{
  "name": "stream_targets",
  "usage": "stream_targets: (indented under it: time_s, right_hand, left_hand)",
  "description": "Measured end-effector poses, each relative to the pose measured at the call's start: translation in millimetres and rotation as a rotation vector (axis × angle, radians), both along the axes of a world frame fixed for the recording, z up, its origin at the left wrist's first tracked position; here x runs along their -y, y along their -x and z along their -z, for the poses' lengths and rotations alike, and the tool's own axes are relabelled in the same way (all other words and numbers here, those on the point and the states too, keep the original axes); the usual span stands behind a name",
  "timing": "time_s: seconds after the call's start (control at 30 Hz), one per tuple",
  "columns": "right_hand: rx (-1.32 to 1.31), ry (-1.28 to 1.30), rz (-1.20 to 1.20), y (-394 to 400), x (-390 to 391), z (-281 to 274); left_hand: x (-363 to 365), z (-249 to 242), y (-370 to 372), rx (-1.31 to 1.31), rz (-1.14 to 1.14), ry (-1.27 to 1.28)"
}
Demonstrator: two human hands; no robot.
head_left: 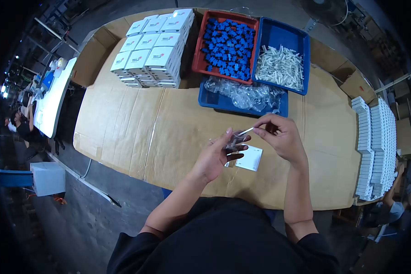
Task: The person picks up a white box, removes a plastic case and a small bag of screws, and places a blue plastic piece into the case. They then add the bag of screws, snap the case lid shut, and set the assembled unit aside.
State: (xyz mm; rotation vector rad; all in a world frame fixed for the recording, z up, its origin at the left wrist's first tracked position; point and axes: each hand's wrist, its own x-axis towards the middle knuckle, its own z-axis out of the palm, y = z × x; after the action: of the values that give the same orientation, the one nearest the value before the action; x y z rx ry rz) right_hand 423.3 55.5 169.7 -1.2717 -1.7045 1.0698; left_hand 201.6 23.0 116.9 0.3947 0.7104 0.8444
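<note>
My left hand [215,157] holds a small clear plastic bag [235,141] over the cardboard-covered table [182,150]. A thin white stick-like piece [246,131] is pinched between the thumb and fingers of my right hand [278,134], its far end at the bag. Below and between the hands, a flat white square piece [249,158] lies on the cardboard, partly hidden by my left fingers.
Stacked white boxes [159,55] stand at the back left. Behind my hands are a red tray [197,52] of blue parts, a blue tray [278,32] of white pieces and another blue tray [221,108] of clear bags. White parts [382,141] are stacked right. People are at both sides.
</note>
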Motion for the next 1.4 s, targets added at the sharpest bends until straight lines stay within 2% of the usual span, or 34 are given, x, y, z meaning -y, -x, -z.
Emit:
stream_targets:
  time_s: [0.07, 0.37, 0.57, 0.67, 0.77, 0.87, 0.97, 1.17, 1.4]
  right_hand:
    - [0.075, -0.029, -0.114, 7.2, -7.5, -2.8]
    - [-0.008, 0.035, -0.333, 25.2, -23.4, 6.5]
    - [0.226, 0.096, -0.495, 17.8, -30.2, -9.5]
    - [0.252, 0.099, -0.521, 13.7, -31.8, -8.4]
    - [0.08, 0.191, -0.441, 10.0, -33.8, 2.1]
    - [0.098, 0.237, -0.371, 5.4, -35.6, -0.4]
    - [0.121, 0.322, -0.339, 6.0, -32.5, -3.4]
    - [-0.356, 0.241, -0.21, 20.3, -16.7, 25.0]
    - [-0.469, 0.226, -0.074, 32.1, -0.1, 41.0]
  left_hand:
    - [0.0, 0.5, 0.3, 0.033, 0.01, 0.014]
    - [0.6, 13.1, 4.5, 0.047, -0.023, 0.055]
    - [1.6, 14.0, 4.8, -0.006, -0.023, 0.027]
    - [0.6, 9.7, 6.8, 0.054, -0.031, 0.029]
    - [-0.5, 13.9, 10.7, 0.034, -0.011, -0.068]
    - [-0.5, 16.5, 11.2, -0.261, 0.034, -0.329]
    - [0.7, 8.7, 11.9, -0.234, -0.008, -0.288]
    - [2.0, 22.4, 4.4, -0.293, -0.102, -0.325]
    - [1.1, 28.4, 3.9, -0.301, -0.165, -0.349]
